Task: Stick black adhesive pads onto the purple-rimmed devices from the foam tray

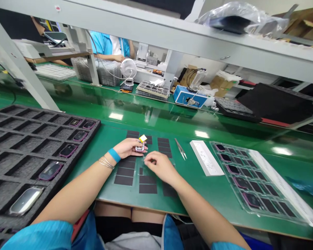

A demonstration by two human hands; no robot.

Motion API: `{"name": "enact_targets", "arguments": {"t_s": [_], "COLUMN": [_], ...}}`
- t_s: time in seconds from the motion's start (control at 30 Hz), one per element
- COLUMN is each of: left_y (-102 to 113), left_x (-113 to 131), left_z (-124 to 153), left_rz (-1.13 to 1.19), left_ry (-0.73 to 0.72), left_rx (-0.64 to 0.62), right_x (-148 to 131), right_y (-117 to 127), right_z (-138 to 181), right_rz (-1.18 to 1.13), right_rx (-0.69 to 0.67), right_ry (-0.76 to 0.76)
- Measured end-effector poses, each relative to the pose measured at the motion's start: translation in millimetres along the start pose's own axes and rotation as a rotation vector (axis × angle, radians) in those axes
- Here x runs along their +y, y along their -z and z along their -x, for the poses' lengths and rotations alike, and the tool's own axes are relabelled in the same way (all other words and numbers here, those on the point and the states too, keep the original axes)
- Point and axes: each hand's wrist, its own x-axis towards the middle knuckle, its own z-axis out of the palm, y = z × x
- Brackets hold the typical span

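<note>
My left hand (129,147), with a blue wrist band and thin bangles, is closed on a small pale device (140,148) that carries a yellow tab (143,138). My right hand (159,166) rests just right of it, fingers curled down onto a clear sheet of black rectangular pads (127,172) lying on the green table. Whether the right fingers pinch anything is hidden.
A black foam tray (28,146) with several purple-rimmed devices lies at left. Tweezers (181,149), a white bar (206,158) and a clear tray of devices (250,180) lie at right. A fan (128,69), a blue box (189,97) and another person's arms are beyond the conveyor.
</note>
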Motion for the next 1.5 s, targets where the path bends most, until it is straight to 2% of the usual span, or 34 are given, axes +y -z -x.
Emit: {"name": "enact_targets", "arguments": {"t_s": [0.1, 0.2, 0.4, 0.57, 0.7, 0.9, 1.03, 1.13, 1.23, 1.33, 1.5], "left_y": [2, -1, -3, -4, -5, -7, -7, -8, -11, -16, -24], "left_x": [0, -1, -3, -3, -3, -3, -4, -5, -7, -10, -13], "left_z": [0, 0, 1, 1, 2, 1, -1, -2, -2, -2, -2], "left_rz": [-0.009, -0.012, -0.001, -0.003, -0.012, -0.026, -0.033, -0.035, -0.051, -0.062, -0.069], "left_ry": [0.007, 0.007, -0.003, 0.006, 0.006, 0.018, 0.023, 0.019, -0.033, -0.071, -0.054], "left_rx": [0.001, 0.013, 0.016, 0.013, 0.022, 0.055, 0.065, 0.057, 0.086, 0.129, 0.111], "right_x": [-7, -8, -4, 0, 2, -3, -20, -32, -29, -8, 33], "right_y": [-20, -31, -33, -32, -33, -43, -31, -5, 18, 23, 7], "right_z": [12, 20, 19, 12, 8, 21, 35, 31, 10, -12, -22], "right_rz": [0.227, 0.331, 0.302, 0.198, 0.193, 0.419, 0.517, 0.442, 0.257, -0.001, -0.34], "right_rx": [-0.008, 0.031, 0.082, 0.084, 0.072, 0.062, 0.0, 0.035, 0.133, 0.179, 0.238], "right_ry": [0.01, 0.009, 0.016, -0.046, -0.036, 0.114, 0.33, 0.491, 0.493, 0.361, 0.104]}}
